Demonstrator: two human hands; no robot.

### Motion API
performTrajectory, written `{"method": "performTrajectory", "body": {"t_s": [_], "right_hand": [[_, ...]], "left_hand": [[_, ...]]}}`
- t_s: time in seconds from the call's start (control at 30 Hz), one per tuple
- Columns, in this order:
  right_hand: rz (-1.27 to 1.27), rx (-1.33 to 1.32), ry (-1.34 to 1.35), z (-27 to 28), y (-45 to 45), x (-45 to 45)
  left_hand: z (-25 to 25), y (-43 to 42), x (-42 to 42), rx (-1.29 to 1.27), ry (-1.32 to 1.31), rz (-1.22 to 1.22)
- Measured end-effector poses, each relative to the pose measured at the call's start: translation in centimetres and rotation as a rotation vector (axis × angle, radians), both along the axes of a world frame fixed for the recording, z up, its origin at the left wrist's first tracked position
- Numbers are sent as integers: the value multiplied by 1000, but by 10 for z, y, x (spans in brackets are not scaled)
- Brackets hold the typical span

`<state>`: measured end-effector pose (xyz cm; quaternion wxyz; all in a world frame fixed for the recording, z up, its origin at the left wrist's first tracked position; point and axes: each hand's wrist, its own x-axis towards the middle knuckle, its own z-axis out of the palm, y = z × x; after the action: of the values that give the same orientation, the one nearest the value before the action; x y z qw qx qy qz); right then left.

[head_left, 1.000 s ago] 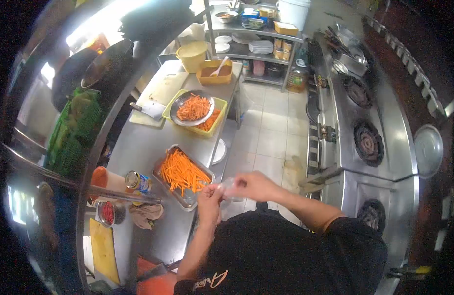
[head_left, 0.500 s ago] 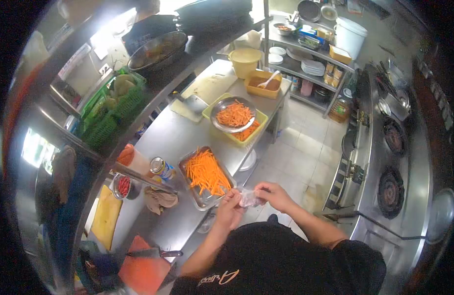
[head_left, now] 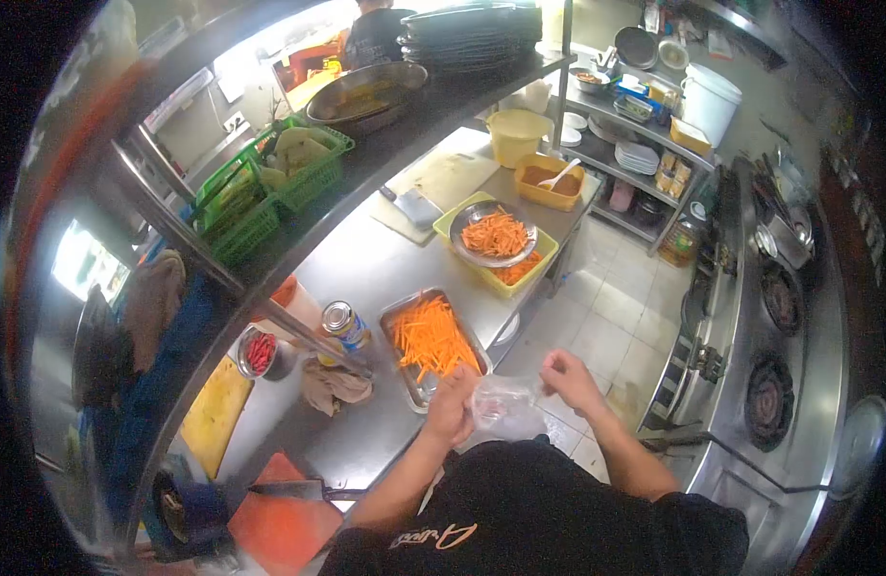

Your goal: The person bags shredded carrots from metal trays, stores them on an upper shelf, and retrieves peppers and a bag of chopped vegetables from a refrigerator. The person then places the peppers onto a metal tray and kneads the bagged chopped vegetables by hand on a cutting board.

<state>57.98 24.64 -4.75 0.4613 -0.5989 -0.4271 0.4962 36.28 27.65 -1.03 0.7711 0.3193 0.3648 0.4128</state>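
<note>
A clear, crumpled plastic bag hangs spread between my hands, in front of my black shirt. My left hand pinches its left edge, close to the near corner of a metal tray. Cut orange carrot sticks lie in that tray on the steel table. On the bag's right side, my right hand has its fingers closed together at the upper edge of the plastic. Farther back, a metal bowl of shredded carrot rests on a yellow basket that holds more carrot.
A cleaver lies on a white board. Near the left are a can, a cloth, a bowl of red chillies and a knife on a red board. Stove burners stand right. A person is beyond the shelf.
The plastic has opened out from a small bunch into a wider bag, and my hands have moved apart. The camera view has turned left, bringing the person beyond the shelf into sight.
</note>
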Motion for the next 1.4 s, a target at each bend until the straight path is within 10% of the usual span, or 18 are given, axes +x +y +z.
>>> {"method": "performTrajectory", "body": {"t_s": [0.07,0.17,0.6,0.8,1.0,1.1,1.23,1.4], "right_hand": [[25,-146,366,47,-6,-12],[357,5,-78,58,-11,-29],[-15,188,-512,29,0,-15],[-226,152,746,20,3,24],[67,191,1024,-8,-9,47],[-54,232,468,32,-14,44],[477,306,-344,71,-17,1],[169,63,114,60,-10,2]], "left_hand": [[1,6,-5,405,645,-89],[-10,-1,1,189,145,-106],[-4,-2,-3,-14,-265,-73],[-36,10,-12,46,-176,228],[13,27,-3,45,-202,267],[17,26,-1,234,114,70],[24,11,14,569,328,-326],[28,1,20,921,893,-169]]}}
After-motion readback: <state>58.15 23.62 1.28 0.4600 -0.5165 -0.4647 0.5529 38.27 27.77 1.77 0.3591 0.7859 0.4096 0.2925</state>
